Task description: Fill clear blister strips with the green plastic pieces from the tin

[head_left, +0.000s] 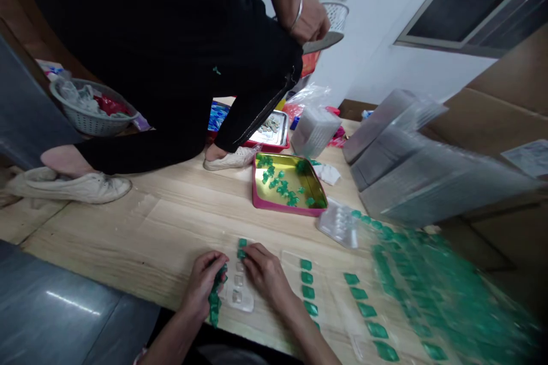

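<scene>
Across the pale wood-grain table (pixel 89 234), near edge: my left hand (pixel 200 285) with fingers (pixel 213 265) curled closed around a limp strip of glossy green pieces (pixel 214 296), hanging below the palm. My right hand (pixel 268 274) with fingers (pixel 252 256) closed down on small green squares (pixel 242 248), at the head of a clear moulded plastic tray (pixel 237 291), its shallow cavities lying between both hands. To the right, flat green pieces (pixel 359 296) in rows on thin transparent sheets. Beyond, a pink-rimmed, gold-lined metal tray (pixel 282 210) holding loose green pieces. Far right, stacked clear plastic trays (pixel 428 182). Upper left, a co-worker's white canvas shoe (pixel 72 185) resting on the table.
</scene>
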Available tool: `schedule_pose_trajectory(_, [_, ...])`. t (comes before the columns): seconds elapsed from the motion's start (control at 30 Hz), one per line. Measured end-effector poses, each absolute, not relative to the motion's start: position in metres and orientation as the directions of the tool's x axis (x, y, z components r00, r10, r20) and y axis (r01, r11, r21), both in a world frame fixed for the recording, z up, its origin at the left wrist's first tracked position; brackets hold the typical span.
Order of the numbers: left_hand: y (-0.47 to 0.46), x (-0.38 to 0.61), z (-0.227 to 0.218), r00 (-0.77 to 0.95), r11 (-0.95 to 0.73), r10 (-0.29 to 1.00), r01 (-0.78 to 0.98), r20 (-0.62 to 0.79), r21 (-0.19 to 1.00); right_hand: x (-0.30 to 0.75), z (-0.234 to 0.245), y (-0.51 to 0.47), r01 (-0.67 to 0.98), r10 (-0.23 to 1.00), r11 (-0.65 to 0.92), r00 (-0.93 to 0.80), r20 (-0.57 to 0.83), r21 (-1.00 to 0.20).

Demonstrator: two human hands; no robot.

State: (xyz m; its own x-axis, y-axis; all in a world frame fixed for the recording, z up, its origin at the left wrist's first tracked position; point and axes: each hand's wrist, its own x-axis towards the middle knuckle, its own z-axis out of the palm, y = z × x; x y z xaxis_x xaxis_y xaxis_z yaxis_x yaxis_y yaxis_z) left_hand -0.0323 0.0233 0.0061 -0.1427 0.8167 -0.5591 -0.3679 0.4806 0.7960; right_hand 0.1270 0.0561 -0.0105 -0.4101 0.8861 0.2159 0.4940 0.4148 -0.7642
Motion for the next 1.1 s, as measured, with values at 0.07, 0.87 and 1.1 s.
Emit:
schedule_pose_trajectory(0.07, [0.025,-0.034,0.008,-0.143,0.489,0.806,-0.385,-0.574,0.783,0.129,-0.009,0.05,0.44,0.901,0.39,-0.364,0.237,-0.809])
schedule_pose_trajectory(0.87, [0.022,-0.018,0.025,-0.02,0.444,0.863,-0.447,-0.505,0.776,0.109,0.009,0.034,0.011,0.971,-0.054,-0.232,-0.055,-0.998])
schedule_pose_trajectory(1.1, [0.021,-0.025,0.023,0.034,0.501,0.847,-0.38,-0.53,0.778,0.113,0.002,0.035,-0.123,0.973,-0.133,-0.204,-0.106,-0.984])
